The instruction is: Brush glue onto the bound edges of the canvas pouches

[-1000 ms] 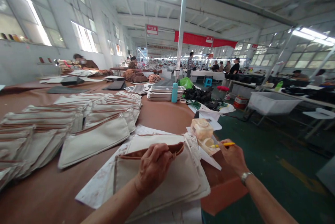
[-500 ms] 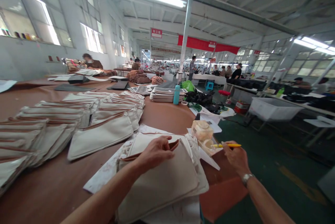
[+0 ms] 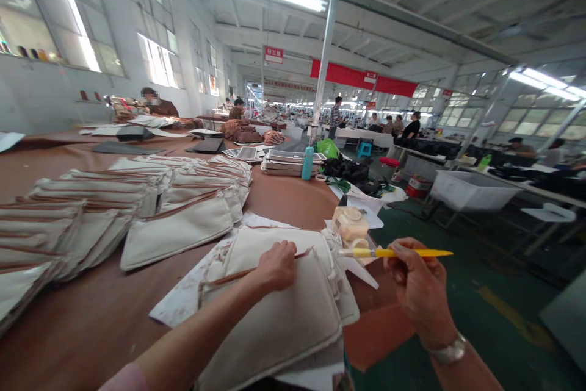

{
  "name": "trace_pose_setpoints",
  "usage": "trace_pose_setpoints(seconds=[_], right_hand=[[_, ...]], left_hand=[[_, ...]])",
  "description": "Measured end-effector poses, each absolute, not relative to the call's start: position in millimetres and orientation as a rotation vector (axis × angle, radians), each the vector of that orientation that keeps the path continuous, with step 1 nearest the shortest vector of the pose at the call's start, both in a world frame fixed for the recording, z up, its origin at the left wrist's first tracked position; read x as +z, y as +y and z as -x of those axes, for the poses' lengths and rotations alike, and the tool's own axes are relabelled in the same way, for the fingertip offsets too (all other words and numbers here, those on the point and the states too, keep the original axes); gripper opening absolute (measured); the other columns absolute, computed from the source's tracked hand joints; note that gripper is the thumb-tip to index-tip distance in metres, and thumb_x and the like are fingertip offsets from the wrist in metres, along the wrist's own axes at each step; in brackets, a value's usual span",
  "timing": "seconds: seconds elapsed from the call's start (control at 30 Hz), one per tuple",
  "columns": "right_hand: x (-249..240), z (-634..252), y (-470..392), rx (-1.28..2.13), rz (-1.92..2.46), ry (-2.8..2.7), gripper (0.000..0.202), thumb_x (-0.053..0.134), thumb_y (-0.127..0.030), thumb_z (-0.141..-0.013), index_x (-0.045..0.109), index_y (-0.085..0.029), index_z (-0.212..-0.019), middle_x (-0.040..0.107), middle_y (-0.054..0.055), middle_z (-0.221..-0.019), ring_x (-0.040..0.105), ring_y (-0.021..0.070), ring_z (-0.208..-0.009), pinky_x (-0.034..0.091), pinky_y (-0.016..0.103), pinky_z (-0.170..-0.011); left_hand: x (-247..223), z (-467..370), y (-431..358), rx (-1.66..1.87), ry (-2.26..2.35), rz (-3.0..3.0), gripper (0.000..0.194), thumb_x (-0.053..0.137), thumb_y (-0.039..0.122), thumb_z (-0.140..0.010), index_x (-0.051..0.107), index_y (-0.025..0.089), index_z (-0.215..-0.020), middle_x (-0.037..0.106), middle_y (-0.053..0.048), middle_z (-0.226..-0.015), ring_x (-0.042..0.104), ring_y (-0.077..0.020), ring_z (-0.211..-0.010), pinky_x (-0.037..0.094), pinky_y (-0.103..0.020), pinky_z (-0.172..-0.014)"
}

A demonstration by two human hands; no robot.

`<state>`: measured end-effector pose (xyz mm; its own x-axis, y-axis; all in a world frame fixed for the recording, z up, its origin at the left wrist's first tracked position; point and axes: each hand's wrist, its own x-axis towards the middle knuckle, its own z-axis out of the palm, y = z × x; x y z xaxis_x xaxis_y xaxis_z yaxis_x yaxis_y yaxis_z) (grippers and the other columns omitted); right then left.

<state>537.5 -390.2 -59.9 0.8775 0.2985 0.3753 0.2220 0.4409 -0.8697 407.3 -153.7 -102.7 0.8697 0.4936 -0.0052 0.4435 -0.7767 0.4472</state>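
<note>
A cream pouch (image 3: pixel 284 312) with a brown-trimmed opening lies on top of a small pile of similar pouches in front of me. My left hand (image 3: pixel 278 264) is closed at its brown edge, with the fingertips partly hidden. To the right of the pile, my right hand (image 3: pixel 421 293) grips a yellow brush (image 3: pixel 382 253) in the air. The brush is nearly level, its pale tip pointing left near the pile's right side. Behind the brush stands a translucent, smeared glue-like container (image 3: pixel 350 223), with a small round opening or cup in front of it.
Rows of cream pouches (image 3: pixel 178 232) cover the left of the brown table (image 3: pixel 293 196). A teal bottle (image 3: pixel 307 163) stands by stacked flat panels (image 3: pixel 284 162). Black material (image 3: pixel 348 169) is heaped behind the container. A white bin (image 3: pixel 471 190) stands across the aisle; people work further off.
My right hand has risen from beside the container and come closer with the brush, showing more of it. My left hand has turned over the pouch's edge, and the opening gapes less.
</note>
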Motion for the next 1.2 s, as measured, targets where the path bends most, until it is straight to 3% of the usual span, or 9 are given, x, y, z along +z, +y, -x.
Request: trace_pose_setpoints(seconds=[0.2,0.3,0.5,0.67,0.77,0.97,1.2], right_hand=[[-65.4,-505.6,-400.9,0.011,1.051,-0.474,0.019,0.079,-0.031,-0.08,0.066,-0.017,-0.079,0.053,-0.002,-0.059,0.038,0.0072,-0.046,0.027,0.016,-0.043],[-71.4,-498.5,-405.9,-0.001,1.07,-0.447,0.019,0.079,-0.032,-0.081,0.068,-0.017,-0.081,0.053,-0.002,-0.059,0.038,0.0079,-0.048,0.028,0.017,-0.043],[-74.1,-503.7,-410.7,-0.069,1.191,-0.538,0.021,0.077,-0.036,-0.083,0.067,-0.018,-0.08,0.056,-0.001,-0.065,0.04,0.01,-0.051,0.032,0.02,-0.046],[-71.5,-498.3,-404.9,-0.146,1.358,-0.821,0.02,0.067,-0.034,-0.091,0.063,-0.019,-0.079,0.054,0.0,-0.07,0.046,0.0143,-0.059,0.037,0.024,-0.051],[-67.9,-489.5,-396.3,-0.136,1.393,-0.98,0.019,0.066,-0.031,-0.09,0.063,-0.019,-0.076,0.056,0.001,-0.072,0.051,0.017,-0.066,0.043,0.027,-0.06],[-57.7,-486.8,-398.5,-0.206,1.454,-1.113,0.011,0.065,-0.023,-0.09,0.066,-0.021,-0.079,0.059,0.001,-0.077,0.054,0.0179,-0.071,0.043,0.027,-0.064],[-55.4,-464.3,-406.9,-0.24,1.444,-1.272,0.013,0.061,-0.018,-0.091,0.06,-0.021,-0.078,0.055,-0.001,-0.071,0.051,0.0154,-0.063,0.042,0.026,-0.059]], left_hand=[[-110.1,-431.4,-164.4,0.197,0.777,-2.566,0.027,0.05,0.034,-0.085,0.067,0.02,-0.101,0.066,-0.016,-0.113,0.061,-0.0337,-0.109,0.043,-0.047,-0.094],[-113.0,-438.2,-160.9,0.205,0.791,-2.473,0.03,0.057,0.04,-0.081,0.069,0.019,-0.098,0.068,-0.014,-0.109,0.064,-0.0328,-0.103,0.044,-0.043,-0.09],[-114.3,-420.0,-161.7,0.159,0.488,-2.15,0.028,0.059,0.037,-0.074,0.073,0.015,-0.084,0.069,-0.002,-0.077,0.062,-0.0192,-0.074,0.042,-0.026,-0.065],[-101.5,-390.3,-178.0,0.156,0.287,-1.889,0.035,0.066,0.036,-0.068,0.074,0.011,-0.09,0.068,-0.001,-0.078,0.055,-0.0145,-0.071,0.039,-0.024,-0.066],[-92.8,-375.8,-184.1,0.117,0.22,-1.798,0.035,0.071,0.036,-0.065,0.074,0.01,-0.089,0.066,-0.001,-0.075,0.05,-0.0131,-0.067,0.036,-0.024,-0.063],[-87.3,-356.5,-189.2,0.052,0.13,-1.646,0.034,0.078,0.036,-0.065,0.077,0.01,-0.087,0.064,0.0,-0.072,0.045,-0.0105,-0.064,0.03,-0.023,-0.062],[-85.1,-348.8,-193.1,0.004,0.105,-1.653,0.032,0.076,0.032,-0.069,0.077,0.008,-0.091,0.062,0.001,-0.071,0.042,-0.0091,-0.064,0.026,-0.023,-0.059]])
